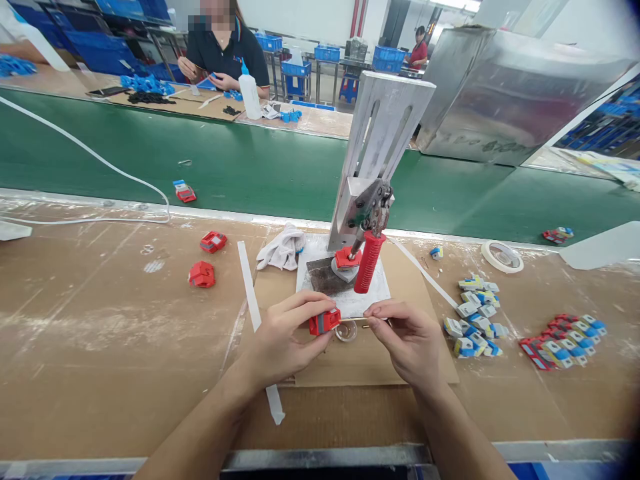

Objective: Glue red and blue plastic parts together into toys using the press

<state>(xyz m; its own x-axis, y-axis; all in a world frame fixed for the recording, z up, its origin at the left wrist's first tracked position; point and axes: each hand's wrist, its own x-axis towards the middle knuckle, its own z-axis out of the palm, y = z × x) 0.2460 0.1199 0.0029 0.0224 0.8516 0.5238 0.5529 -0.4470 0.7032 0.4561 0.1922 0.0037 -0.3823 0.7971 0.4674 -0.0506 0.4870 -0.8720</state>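
A long brown table (pixel 120 373) spreads out around me, and a green belt (pixel 280 160) runs along its far side. On the table lies a sheet of cardboard (pixel 360 367), and behind my hands a metal press (pixel 383 127) stands with its red handle (pixel 370 263) slanting down. To the right I see a heap of white, blue and yellow pieces (pixel 477 323). My hands are apart above the cardboard: the left hand (pixel 280 333) is clamped on something, while the right hand (pixel 413 337) has thumb and forefinger pinched together, and I cannot tell whether anything tiny sits between them. A white glove (pixel 283 248) lies left of the press. The red piece (pixel 324 321) is between my left thumb and fingers, near a small clear dish (pixel 346 331).
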